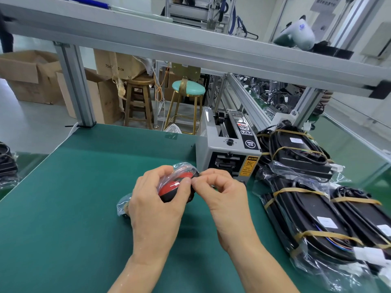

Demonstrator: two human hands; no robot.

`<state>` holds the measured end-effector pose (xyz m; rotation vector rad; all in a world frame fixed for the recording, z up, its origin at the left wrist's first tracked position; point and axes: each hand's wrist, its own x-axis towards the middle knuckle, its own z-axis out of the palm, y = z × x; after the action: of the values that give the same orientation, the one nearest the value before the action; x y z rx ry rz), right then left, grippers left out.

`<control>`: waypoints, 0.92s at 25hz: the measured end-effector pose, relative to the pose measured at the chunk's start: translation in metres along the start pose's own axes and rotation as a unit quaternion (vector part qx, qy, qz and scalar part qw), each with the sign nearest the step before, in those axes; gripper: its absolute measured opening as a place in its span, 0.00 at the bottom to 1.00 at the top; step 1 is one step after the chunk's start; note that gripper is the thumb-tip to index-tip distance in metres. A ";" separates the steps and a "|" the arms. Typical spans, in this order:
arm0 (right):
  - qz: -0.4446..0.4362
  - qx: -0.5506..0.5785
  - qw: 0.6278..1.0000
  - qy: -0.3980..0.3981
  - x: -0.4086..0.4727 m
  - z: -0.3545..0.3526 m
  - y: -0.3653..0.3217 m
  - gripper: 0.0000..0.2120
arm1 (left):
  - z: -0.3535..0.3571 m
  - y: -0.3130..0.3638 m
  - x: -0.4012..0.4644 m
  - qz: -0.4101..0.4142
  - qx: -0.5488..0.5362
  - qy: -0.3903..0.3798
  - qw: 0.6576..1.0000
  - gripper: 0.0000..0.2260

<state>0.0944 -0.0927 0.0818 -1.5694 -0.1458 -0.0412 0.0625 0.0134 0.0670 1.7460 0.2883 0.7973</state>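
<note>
While the left hand [156,199] cups a rounded, glossy red-and-black part [173,187] just above the green tabletop [74,187], its grip is curled round the part through a thin, crinkled clear plastic bag [183,167]. The right hand [222,191] meets it at the part's right edge, its grip pinched together on the bag film by thumb and forefinger, with the other fingers curled in. The loose tail of the bag trails out below the left hand toward the matte, felt-like tabletop.

Just behind the hands stands a boxy grey tape dispenser [220,149] with a black knob on top. It carries a yellow warning label [249,166] headed "CAUTION"; the smaller print is too fine to read. To the right lie flat black bundles [317,218] of cable and plastic housings in clear bags. They are bound with tan rubber bands and carry white labels that cannot be read.

Beyond the tabletop's far edge are a brown cardboard box [118,64] printed "75x" and "CM", a plain wooden stool [138,98] and a mint-cushioned stool [188,87] with gold metal legs. A ribbed aluminium post [76,85] rises from the tabletop's far left corner.
</note>
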 end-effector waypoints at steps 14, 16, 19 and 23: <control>0.070 0.087 0.993 0.026 0.001 0.007 0.008 0.06 | 0.003 -0.002 0.001 -0.038 -0.010 0.000 0.999 0.14; 0.051 0.091 0.995 0.008 -0.001 0.007 0.009 0.06 | -0.001 -0.007 0.002 -0.037 -0.009 -0.013 0.999 0.15; 0.014 0.059 0.998 -0.020 -0.007 0.008 0.014 0.14 | -0.017 -0.015 0.004 -0.022 -0.008 -0.135 0.991 0.27; -0.037 -0.054 0.995 -0.082 -0.004 -0.001 0.014 0.32 | -0.030 -0.020 0.019 0.032 0.041 -0.179 0.983 0.29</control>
<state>0.0921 -0.0941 0.0674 -1.6746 -0.3350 0.0218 0.0614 0.0542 0.0593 1.9464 0.0228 0.5091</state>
